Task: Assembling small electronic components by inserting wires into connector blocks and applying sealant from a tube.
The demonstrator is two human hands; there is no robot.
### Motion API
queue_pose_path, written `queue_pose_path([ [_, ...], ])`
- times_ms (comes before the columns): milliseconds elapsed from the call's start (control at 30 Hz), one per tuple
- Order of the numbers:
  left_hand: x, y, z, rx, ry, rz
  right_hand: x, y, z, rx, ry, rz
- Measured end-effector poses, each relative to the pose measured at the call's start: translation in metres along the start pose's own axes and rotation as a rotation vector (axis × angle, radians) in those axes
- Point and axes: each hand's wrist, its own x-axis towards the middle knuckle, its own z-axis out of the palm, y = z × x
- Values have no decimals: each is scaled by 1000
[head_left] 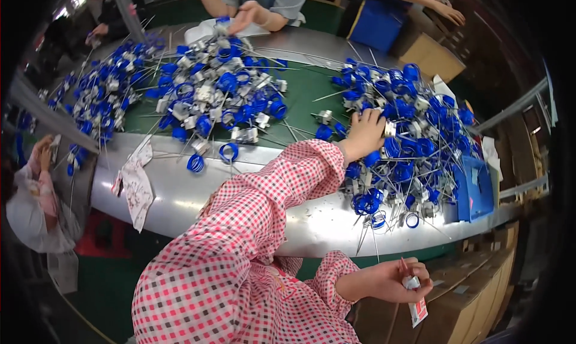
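Observation:
My left hand reaches forward onto the right-hand heap of parts, its fingers apart and resting on the near-left side. Each part combines a blue coil, a small white-grey block and a thin metal rod. One pale block lies beside that hand, and I see nothing gripped in it. Below the table's front edge, my right hand is closed around a small white and red packet, which hangs down from the fingers. Both forearms wear pink-and-black checked sleeves.
More such parts pile up on the green belt at centre and left. A patterned cloth lies on the metal table edge. At right stand a blue bin and cardboard boxes. Other people work across and at left.

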Motion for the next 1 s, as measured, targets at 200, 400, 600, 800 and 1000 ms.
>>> queue_pose_path([
  [200, -22, -26, -75, 54, -164, 6, -28, -11, -1, -93, -159, 51],
  [400, -82, -60, -239, -190, 290, -3, -77, -17, 9, -9, -173, 178],
  [600, -185, -235, -339, 431, 390, -812, -109, -4, 12, -21, -394, 373],
  [800, -209, -277, -307, 315, 233, -1054, -140, 9, 19, -137, -437, 459],
  [1000, -188, -226, -378, 502, 604, -586, -142, 10, 22, -171, -436, 435],
])
